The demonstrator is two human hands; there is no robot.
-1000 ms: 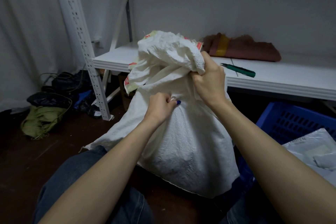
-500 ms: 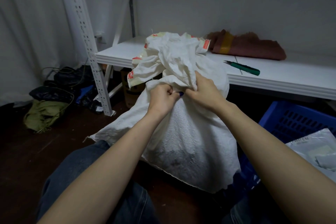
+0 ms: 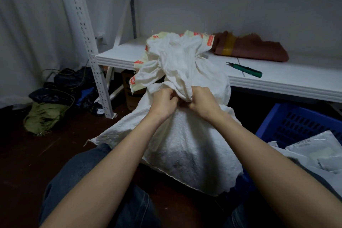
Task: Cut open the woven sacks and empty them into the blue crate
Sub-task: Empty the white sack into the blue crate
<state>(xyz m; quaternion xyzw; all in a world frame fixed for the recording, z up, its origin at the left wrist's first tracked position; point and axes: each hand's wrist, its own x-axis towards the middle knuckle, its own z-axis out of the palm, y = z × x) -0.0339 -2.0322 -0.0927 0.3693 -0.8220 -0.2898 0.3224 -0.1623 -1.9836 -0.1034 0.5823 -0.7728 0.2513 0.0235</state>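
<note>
A full white woven sack (image 3: 187, 146) stands on the dark floor between my knees, its crumpled top with red-printed tape flopping back toward the shelf. My left hand (image 3: 162, 102) and my right hand (image 3: 202, 102) sit side by side at the sack's neck, each gripping a bunch of the fabric. The blue crate (image 3: 303, 122) stands at the right, partly behind my right arm, with grey plastic mail bags (image 3: 318, 152) in it. A green utility knife (image 3: 246, 70) lies on the white shelf (image 3: 277, 79).
A brown sack with yellow tape (image 3: 251, 48) lies at the back of the shelf. A perforated white upright (image 3: 83, 29) stands at the left. Dark bags and an olive cloth (image 3: 44, 116) lie on the floor at the left. A cardboard box (image 3: 129, 90) sits under the shelf.
My right hand came down from the sack's top to its neck, beside my left hand. The freed top fabric has flopped open and back.
</note>
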